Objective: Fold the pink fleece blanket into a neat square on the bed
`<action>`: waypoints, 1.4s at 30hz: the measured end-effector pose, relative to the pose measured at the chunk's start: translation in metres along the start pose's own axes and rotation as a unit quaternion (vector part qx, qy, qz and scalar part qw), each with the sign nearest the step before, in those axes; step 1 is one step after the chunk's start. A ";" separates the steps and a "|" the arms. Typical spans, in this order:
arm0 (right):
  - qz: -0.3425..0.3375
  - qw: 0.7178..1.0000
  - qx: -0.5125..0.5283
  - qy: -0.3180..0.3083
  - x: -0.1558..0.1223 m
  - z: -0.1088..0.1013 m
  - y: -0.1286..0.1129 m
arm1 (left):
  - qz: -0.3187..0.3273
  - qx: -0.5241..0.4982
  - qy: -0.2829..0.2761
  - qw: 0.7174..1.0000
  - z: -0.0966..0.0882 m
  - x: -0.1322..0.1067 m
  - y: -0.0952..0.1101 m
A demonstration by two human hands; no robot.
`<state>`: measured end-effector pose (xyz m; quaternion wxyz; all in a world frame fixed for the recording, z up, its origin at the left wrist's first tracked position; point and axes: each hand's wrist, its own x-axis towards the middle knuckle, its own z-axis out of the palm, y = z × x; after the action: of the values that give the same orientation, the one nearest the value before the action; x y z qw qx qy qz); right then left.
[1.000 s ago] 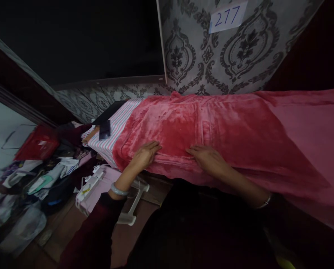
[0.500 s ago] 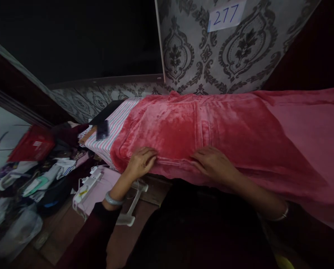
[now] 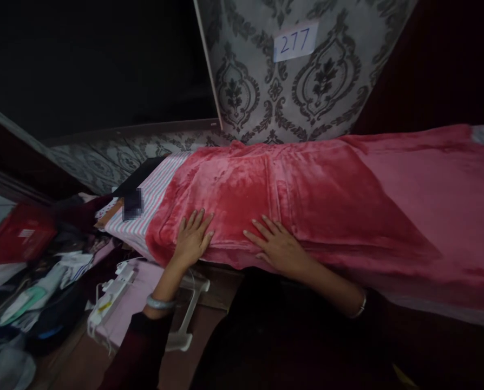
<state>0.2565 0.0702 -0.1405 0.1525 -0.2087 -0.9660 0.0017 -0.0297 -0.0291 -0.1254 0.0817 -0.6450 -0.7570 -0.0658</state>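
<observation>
A plush red garment [image 3: 242,189] lies spread and partly folded over a long surface, its near edge toward me. My left hand [image 3: 192,238] rests palm down on its near left part, fingers spread. Further right, my right hand [image 3: 278,244] presses flat on the same red fabric with fingers apart, just left of a raised vertical seam or fold. A smoother pink-red cloth [image 3: 420,184] stretches away to the right. Whether the plush piece and this cloth are joined, I cannot tell.
Striped cloth [image 3: 155,187] covers the surface's left end. A power strip [image 3: 118,287] with cables sits on a pink board below it. Piled clothes [image 3: 43,292] and a red basket [image 3: 20,233] stand at left. A dark screen [image 3: 104,65] hangs above.
My fingers were curled at the fabric's near edge; now both hands lie flat with fingers spread, a little further onto it. The view has shifted slightly to the right.
</observation>
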 end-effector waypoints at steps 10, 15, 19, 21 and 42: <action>0.031 0.975 0.127 0.180 -0.039 -0.040 0.009 | 0.020 -0.080 0.081 0.993 -0.014 0.006 0.012; 0.181 0.950 0.027 0.252 -0.058 -0.049 0.063 | 0.117 -0.120 0.084 0.982 -0.028 0.022 0.094; 0.198 0.966 -0.030 0.161 -0.060 -0.022 0.068 | 0.173 -0.128 0.056 0.975 -0.029 0.037 0.163; 0.183 0.972 -0.050 0.137 -0.061 -0.007 0.062 | 0.200 -0.127 0.015 0.971 -0.022 0.041 0.185; 0.163 0.969 -0.037 0.183 -0.064 0.009 0.058 | -0.042 -0.330 -0.117 0.936 -0.016 0.208 0.200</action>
<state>0.3329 0.0980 -0.1722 0.3167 -0.3657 -0.8739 -0.0478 0.1364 0.2003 -0.0676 -0.2281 -0.6064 -0.7231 -0.2394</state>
